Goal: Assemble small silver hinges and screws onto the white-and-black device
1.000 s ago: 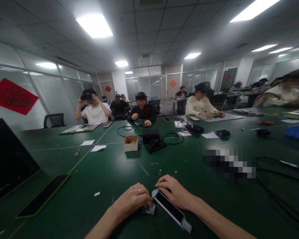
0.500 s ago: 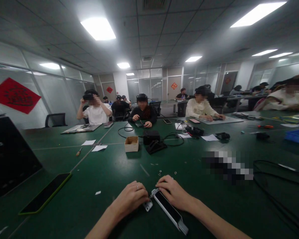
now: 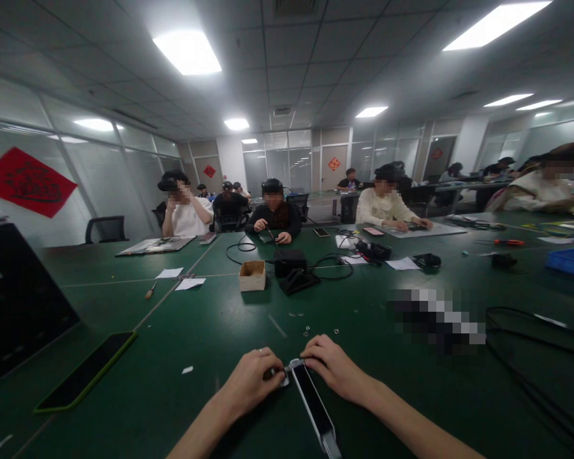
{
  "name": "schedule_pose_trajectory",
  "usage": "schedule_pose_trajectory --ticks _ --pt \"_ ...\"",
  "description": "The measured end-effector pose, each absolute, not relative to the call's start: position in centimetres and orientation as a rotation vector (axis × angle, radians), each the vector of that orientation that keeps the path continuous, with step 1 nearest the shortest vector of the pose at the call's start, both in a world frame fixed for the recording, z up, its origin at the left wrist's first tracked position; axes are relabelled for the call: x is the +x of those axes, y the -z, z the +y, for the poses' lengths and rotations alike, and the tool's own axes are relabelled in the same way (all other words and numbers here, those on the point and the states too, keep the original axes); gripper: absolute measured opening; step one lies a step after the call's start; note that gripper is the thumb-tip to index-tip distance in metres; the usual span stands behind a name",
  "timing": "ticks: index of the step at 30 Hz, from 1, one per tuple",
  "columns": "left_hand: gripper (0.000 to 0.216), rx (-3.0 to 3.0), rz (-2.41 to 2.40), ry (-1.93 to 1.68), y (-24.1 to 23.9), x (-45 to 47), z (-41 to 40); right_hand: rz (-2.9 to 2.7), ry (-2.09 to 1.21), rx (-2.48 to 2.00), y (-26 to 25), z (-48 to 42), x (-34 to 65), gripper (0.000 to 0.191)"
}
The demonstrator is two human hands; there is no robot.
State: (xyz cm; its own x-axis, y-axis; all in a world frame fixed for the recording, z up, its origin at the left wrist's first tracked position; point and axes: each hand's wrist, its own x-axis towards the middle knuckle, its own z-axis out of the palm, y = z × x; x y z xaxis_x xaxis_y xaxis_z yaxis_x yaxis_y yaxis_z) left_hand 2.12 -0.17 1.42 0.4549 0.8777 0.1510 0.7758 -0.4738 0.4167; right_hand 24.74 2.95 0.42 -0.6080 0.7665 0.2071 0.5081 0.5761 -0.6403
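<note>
Head view: green table (image 3: 196,331) under the grip, ceiling-lit office beyond. Since the earlier frame, the black-faced strip's (image 3: 316,403) near end has swung leftward. Pale-edged, it lies between the hands: right hand (image 3: 337,366) gripping its far end, left hand (image 3: 253,382) pinching a metal plate (image 3: 286,380), apparently; fingers obscure it.

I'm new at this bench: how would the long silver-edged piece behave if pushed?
The long silver-edged piece is probably stiff, since its sides run straight. It looks flat, so it would likely slide rather than roll. Long and narrow, it may swivel if pushed at one end.
</note>
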Motion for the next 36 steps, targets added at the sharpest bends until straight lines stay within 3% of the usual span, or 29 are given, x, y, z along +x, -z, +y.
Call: schedule_pose_trajectory --ticks 21,36 --pt "0.016 2.461 1.480 -0.609 -0.9 2.3 0.0 -2.370 -0.701 -1.065 -1.1 3.2 25.5 0.014" --pt "0.012 2.472 1.479 -0.603 -0.1 2.5 0.2 -2.440 -0.483 -1.057 -1.0 3.8 25.9 0.014"
